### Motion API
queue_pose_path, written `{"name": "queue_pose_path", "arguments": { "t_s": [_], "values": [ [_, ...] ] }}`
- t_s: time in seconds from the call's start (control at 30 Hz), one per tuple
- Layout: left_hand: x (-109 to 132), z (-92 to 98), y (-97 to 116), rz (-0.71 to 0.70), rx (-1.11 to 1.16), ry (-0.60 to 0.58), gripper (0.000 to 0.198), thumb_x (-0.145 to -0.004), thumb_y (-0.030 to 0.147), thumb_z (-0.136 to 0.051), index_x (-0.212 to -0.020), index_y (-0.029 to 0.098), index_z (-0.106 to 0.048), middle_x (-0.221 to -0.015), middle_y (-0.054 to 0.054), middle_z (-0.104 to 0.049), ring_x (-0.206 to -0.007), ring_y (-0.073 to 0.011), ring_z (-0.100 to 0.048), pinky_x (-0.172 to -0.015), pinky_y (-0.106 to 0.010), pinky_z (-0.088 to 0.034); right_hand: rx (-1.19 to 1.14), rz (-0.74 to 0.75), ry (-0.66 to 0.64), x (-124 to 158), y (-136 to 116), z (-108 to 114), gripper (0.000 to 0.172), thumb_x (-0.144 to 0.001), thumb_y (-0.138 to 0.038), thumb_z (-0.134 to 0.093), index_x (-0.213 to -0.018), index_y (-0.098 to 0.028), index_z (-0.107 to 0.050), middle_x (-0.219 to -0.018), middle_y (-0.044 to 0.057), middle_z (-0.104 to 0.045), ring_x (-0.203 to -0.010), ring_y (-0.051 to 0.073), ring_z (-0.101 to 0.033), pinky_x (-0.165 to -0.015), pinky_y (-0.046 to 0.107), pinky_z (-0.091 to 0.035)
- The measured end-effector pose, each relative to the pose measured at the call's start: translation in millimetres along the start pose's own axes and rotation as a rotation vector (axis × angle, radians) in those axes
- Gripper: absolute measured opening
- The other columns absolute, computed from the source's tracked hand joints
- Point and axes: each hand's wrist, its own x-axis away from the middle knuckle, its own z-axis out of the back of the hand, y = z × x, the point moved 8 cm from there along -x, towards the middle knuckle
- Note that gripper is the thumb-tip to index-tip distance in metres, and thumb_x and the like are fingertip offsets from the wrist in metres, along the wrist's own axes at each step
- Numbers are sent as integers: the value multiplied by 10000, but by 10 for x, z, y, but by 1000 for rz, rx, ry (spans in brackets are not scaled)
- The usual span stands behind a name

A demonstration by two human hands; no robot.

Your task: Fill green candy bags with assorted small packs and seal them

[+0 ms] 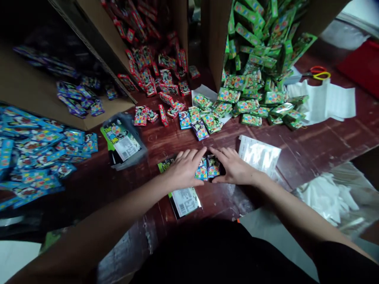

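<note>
On the dark red table, my left hand (186,167) curves around a small blue printed box (201,172), thumb at its near edge and fingers at its far edge. My right hand (235,169) has a small purple printed box (213,167) in the same kind of grip. The two boxes lie flat, side by side with a narrow gap. Partly beneath my left hand and forearm is a green and black printed sleeve with a white barcode label (186,202). A few more boxes lie just beyond my fingers, among them a purple box (200,130).
Open cardboard cartons spill purple boxes (79,96), red boxes (145,59) and green boxes (251,83) at the back. Blue boxes (38,150) pile at left, near stacked printed sleeves (122,140). At right are clear stickers (260,152), scissors (319,73) and a plastic bag (331,197).
</note>
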Motion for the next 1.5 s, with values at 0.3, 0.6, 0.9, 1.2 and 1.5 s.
{"name": "queue_pose_path", "arguments": {
  "t_s": [0.3,0.6,0.9,1.2,1.5],
  "values": [
    [390,144,96,-82,-50,-80,1337,-608,593,-864,-1610,220,-63,-1621,-194,-298,-1454,-406,-319,-1188,-547,-185,-34,31,56,94,-93,-83,1110,-776,-711,-692,-1614,-186,-189,-1409,167,-563,-1244,374,-464,-1117,568,-307],
    [819,171,92,-189,-110,-220,767,-757,247,-786,-1451,333,-470,-1459,-72,-551,-1411,-317,-417,-1217,-560,-122,-87,-4,143,158,-175,-1,980,-869,-580,-657,-1626,-224,-147,-1443,139,-540,-1225,351,-496,-1055,509,-392],
    [1039,51,136,-76,-63,-199,816,-738,412,-817,-1460,282,-458,-1464,-82,-516,-1297,-330,-465,-1084,-494,-323,-5,9,-25,-32,-130,-112,1071,-810,-678,-677,-1625,-217,-157,-1554,145,-459,-1222,387,-473,-1026,529,-391],
    [1410,70,-250,458,-42,159,798,-747,442,-764,-1436,232,-421,-1347,-128,-519,-1212,-346,-503,-1036,-509,-411,-19,-29,256,126,-341,38,882,-938,-479,-591,-1626,-210,-109,-1546,153,-460,-1360,371,-449,-1110,554,-324],
    [1239,-67,-135,306,40,117,818,-721,377,-790,-1440,245,-423,-1330,-102,-505,-1180,-324,-490,-1038,-482,-412,-215,156,-8,226,-573,-288,980,-883,-468,-692,-1628,-239,-96,-1452,139,-537,-1257,342,-490,-1071,532,-451]
  ]
}}
